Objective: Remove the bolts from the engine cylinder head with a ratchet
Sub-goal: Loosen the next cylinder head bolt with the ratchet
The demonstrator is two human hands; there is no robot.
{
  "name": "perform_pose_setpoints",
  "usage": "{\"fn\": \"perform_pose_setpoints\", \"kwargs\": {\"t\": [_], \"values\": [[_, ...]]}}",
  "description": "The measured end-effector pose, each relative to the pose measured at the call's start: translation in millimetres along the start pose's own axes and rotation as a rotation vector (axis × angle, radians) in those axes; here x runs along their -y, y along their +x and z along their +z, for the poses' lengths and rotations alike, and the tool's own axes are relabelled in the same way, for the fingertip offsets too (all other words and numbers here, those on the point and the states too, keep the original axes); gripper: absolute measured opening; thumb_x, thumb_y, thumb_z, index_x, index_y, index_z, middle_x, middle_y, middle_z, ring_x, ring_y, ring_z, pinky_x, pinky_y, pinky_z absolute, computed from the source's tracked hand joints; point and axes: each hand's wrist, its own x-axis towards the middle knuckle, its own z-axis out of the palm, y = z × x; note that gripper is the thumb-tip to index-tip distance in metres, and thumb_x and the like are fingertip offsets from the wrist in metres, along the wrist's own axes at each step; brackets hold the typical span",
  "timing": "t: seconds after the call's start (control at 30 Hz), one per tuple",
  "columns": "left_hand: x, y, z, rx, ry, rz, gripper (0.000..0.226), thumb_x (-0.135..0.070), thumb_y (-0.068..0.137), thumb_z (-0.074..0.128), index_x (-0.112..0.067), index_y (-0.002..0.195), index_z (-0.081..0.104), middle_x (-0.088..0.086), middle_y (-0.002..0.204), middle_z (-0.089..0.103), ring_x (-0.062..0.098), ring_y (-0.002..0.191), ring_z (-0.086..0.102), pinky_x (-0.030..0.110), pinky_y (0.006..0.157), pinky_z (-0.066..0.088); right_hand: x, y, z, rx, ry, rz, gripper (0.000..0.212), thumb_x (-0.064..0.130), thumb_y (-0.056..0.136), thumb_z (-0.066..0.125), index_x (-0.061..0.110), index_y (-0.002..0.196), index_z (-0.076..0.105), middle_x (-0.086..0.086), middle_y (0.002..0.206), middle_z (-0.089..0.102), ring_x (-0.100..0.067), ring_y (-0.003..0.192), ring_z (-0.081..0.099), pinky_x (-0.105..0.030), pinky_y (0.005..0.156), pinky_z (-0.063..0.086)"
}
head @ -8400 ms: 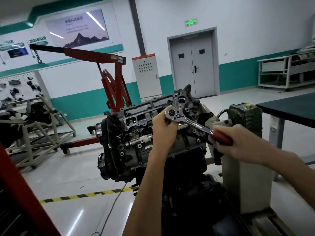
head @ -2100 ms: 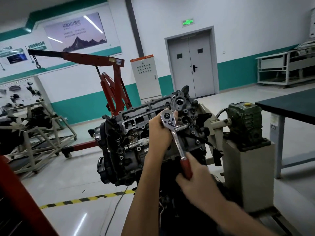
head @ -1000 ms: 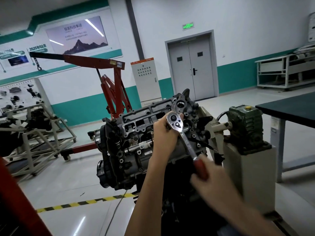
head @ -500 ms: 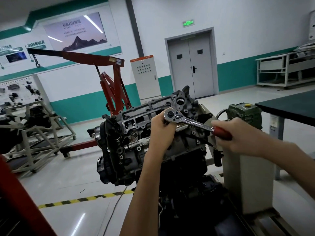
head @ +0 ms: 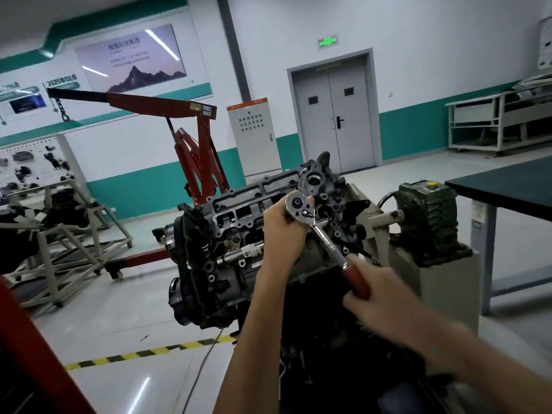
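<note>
The grey engine cylinder head sits tilted on a stand at the centre. A chrome ratchet with a red handle is set on the head near its right end, its round head at the top. My left hand grips the ratchet's head from the left and hides the socket and bolt beneath. My right hand, blurred, grips the red handle, which points down and to the right.
A red engine hoist stands behind the engine. A green gearbox on a grey pedestal is to the right, next to a dark-topped table. Metal frames stand at the left. Yellow-black tape marks the floor.
My right hand has swung the ratchet handle from pointing right to pointing down-right. My left hand has stayed on the ratchet's head.
</note>
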Motion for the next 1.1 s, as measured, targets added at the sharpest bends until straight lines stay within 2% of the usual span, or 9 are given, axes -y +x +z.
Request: {"fn": "perform_pose_setpoints", "kwargs": {"t": [0.1,0.2,0.37,0.53,0.7,0.8,0.87,0.97,1.1], "values": [[-0.1,4.8,0.7,0.013,0.031,-0.001,0.052,0.005,0.087,0.057,-0.028,0.052,0.036,-0.016,0.045,0.037,0.001,0.049,0.028,0.016,0.049,0.025,-8.1,23.5,-58.2,0.116,-0.282,-0.110,0.024,0.003,0.079,0.062,0.021,0.084,0.047,-0.007,0.070,0.057,-0.016,0.054,0.056,-0.029,0.056,0.052],[0.6,4.0,1.6,-0.002,0.034,-0.004,0.054,0.007,0.087,0.056,-0.031,0.052,0.039,-0.015,0.044,0.037,0.002,0.046,0.027,0.016,0.047,0.024,-10.2,32.1,-65.6,0.055,-0.332,-0.147,0.022,0.002,0.078,0.063,0.020,0.082,0.050,-0.008,0.068,0.058,-0.017,0.054,0.056,-0.035,0.056,0.051],[3.2,-0.1,6.1,-0.035,0.003,0.018,0.052,-0.002,0.090,0.060,-0.034,0.052,0.045,-0.018,0.049,0.043,-0.001,0.052,0.033,0.015,0.052,0.030,16.8,-11.2,37.5,-0.232,0.179,0.024,0.036,0.000,0.074,0.065,0.028,0.073,0.043,0.005,0.052,0.045,-0.002,0.043,0.048,-0.008,0.042,0.034],[-0.5,-3.8,1.7,-0.021,-0.037,0.016,0.050,-0.013,0.093,0.062,-0.035,0.054,0.039,-0.018,0.050,0.036,0.000,0.053,0.027,0.013,0.051,0.028,42.3,-7.1,86.3,-0.226,0.443,0.087,0.020,0.003,0.079,0.058,0.018,0.089,0.049,-0.003,0.061,0.047,-0.006,0.043,0.044,-0.011,0.043,0.035],[-1.5,1.2,2.2,-0.028,-0.009,-0.033,0.048,-0.014,0.092,0.062,-0.029,0.053,0.040,-0.017,0.049,0.040,0.003,0.054,0.033,0.020,0.055,0.031,5.0,-2.5,1.4,-0.041,0.017,-0.031,0.028,0.000,0.074,0.063,0.015,0.098,0.057,0.010,0.057,0.046,0.000,0.044,0.048,-0.007,0.048,0.037],[-1.2,2.4,-0.8,-0.002,0.015,-0.012,0.051,-0.005,0.090,0.060,-0.029,0.053,0.036,-0.015,0.048,0.036,0.004,0.053,0.028,0.023,0.052,0.026,-3.7,23.9,-59.6,0.096,-0.308,-0.124,0.038,0.003,0.078,0.063,0.037,0.081,0.046,0.005,0.066,0.056,-0.009,0.055,0.058,-0.022,0.057,0.052],[-0.6,1.3,-2.6,0.001,0.005,-0.022,0.051,-0.002,0.090,0.059,-0.027,0.053,0.034,-0.014,0.047,0.034,0.006,0.052,0.026,0.027,0.052,0.025,-7.6,35.5,-74.6,0.075,-0.441,-0.167,0.037,0.007,0.080,0.063,0.038,0.077,0.043,0.002,0.067,0.058,-0.013,0.055,0.058,-0.027,0.056,0.052],[0.8,-1.9,-2.7,-0.026,-0.008,-0.017,0.048,-0.003,0.091,0.059,-0.024,0.054,0.037,-0.015,0.047,0.037,0.003,0.051,0.028,0.021,0.051,0.027,-7.9,21.0,-46.5,-0.008,-0.265,-0.131,0.032,0.005,0.077,0.065,0.031,0.080,0.047,0.000,0.061,0.054,-0.009,0.047,0.053,-0.027,0.049,0.051],[-1.3,-4.5,2.1,-0.056,-0.041,-0.003,0.047,-0.013,0.093,0.061,-0.027,0.055,0.036,-0.016,0.051,0.036,0.002,0.054,0.029,0.017,0.052,0.028,16.0,-12.0,39.3,-0.235,0.169,-0.009,0.035,0.000,0.075,0.066,0.028,0.074,0.044,0.006,0.051,0.044,0.002,0.040,0.048,-0.003,0.038,0.030]]}}
